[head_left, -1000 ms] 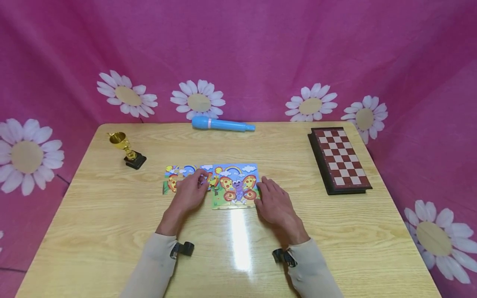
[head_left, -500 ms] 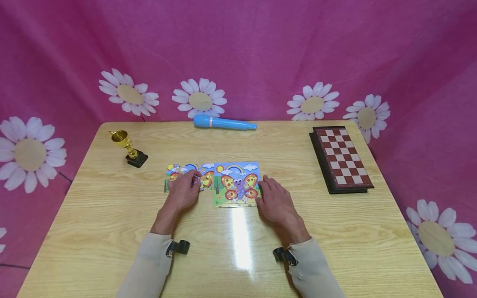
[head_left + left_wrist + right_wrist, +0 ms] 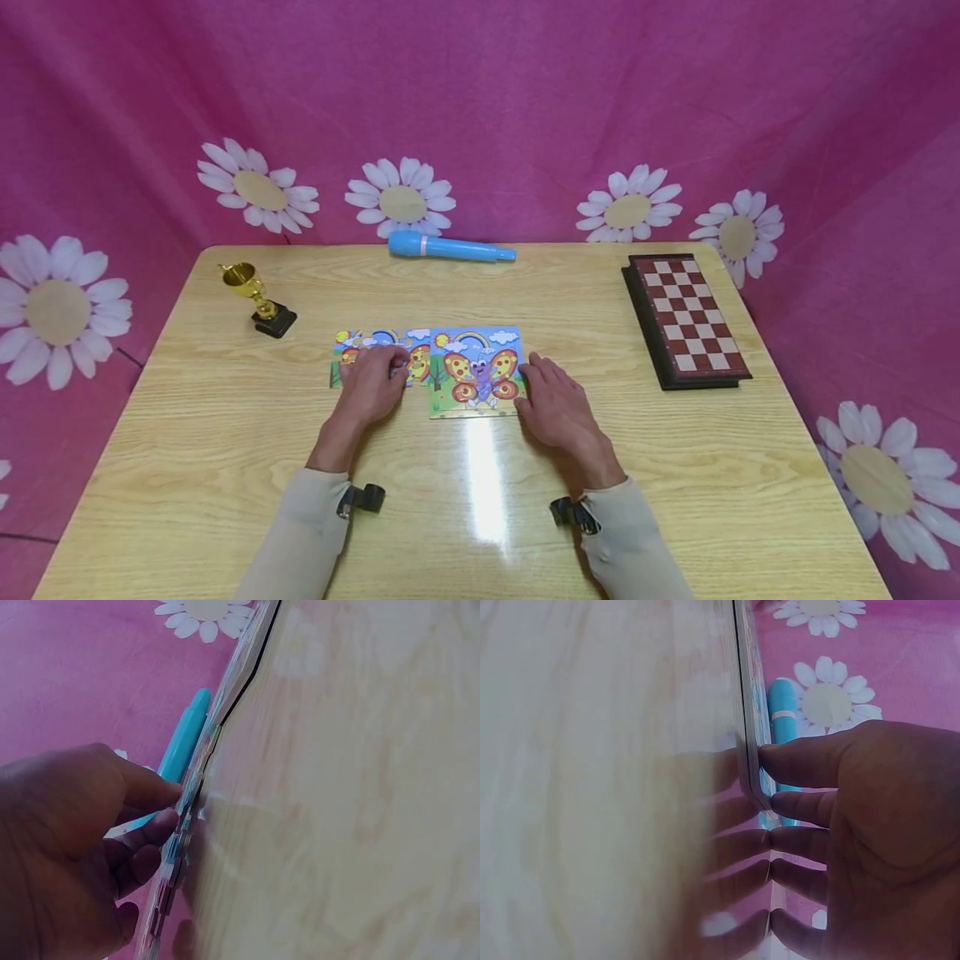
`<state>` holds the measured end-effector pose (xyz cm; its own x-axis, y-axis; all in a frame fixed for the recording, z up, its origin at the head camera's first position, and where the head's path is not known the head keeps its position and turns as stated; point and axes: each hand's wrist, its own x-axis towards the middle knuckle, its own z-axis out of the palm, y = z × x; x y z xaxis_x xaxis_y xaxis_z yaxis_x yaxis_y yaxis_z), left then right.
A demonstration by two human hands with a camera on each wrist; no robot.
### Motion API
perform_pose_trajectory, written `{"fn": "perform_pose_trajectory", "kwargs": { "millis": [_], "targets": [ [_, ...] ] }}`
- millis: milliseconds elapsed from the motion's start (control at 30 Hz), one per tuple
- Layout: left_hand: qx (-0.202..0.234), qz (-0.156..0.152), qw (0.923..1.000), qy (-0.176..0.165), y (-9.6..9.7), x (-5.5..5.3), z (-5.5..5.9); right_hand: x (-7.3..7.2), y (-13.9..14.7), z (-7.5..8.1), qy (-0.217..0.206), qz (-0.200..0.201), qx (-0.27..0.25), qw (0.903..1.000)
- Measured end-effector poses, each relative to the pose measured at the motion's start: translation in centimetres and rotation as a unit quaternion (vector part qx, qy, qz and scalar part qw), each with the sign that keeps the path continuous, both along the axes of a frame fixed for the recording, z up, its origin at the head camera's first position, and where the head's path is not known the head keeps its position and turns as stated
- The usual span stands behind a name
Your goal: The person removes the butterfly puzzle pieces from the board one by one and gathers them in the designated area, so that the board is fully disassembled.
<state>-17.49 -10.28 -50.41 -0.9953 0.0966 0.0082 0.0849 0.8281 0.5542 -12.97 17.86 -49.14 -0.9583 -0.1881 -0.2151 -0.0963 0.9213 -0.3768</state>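
A square picture board with a purple butterfly lies mid-table in the head view. At its left side, jigsaw puzzle pieces lie together as a matching butterfly picture, partly hidden under my left hand. In the left wrist view, thumb and index fingertips of that hand rest close together on the puzzle pieces, other fingers loosely bent. My right hand lies at the board's right edge. In the right wrist view, its thumb touches the board while the other fingertips reach down to the tabletop.
A small gold trophy cup stands on a black base at the back left. Along the far edge lies a light-blue toy microphone-like stick. The checkered game board box sits at the right. A pink flowered cloth hangs behind the wooden table.
My left hand has drawn left from the board's edge over the puzzle pieces. A piece that overlapped the board's left edge now lies beside it. My right hand has stayed in place.
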Motion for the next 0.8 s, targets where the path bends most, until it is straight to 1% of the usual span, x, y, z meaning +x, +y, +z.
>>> {"fn": "perform_pose_trajectory", "kwargs": {
  "millis": [133,300,567,800],
  "targets": [
    [0.013,-0.007,0.9998,0.012,0.5,0.1,0.1,0.0,0.1,0.0,0.005,0.002,-0.002,1.0],
    [0.014,-0.034,0.9993,0.01,1.6,0.4,0.1,0.0,0.3,0.0,0.003,0.004,-0.003,1.0],
    [-0.011,-0.097,0.9952,0.004,3.3,1.0,0.1,0.0,0.1,0.1,0.005,0.005,-0.005,1.0],
    [-0.042,-0.12,0.9919,-0.005,3.8,1.6,0.2,0.1,-0.2,0.2,0.001,0.004,0.003,1.0]
  ]
}}
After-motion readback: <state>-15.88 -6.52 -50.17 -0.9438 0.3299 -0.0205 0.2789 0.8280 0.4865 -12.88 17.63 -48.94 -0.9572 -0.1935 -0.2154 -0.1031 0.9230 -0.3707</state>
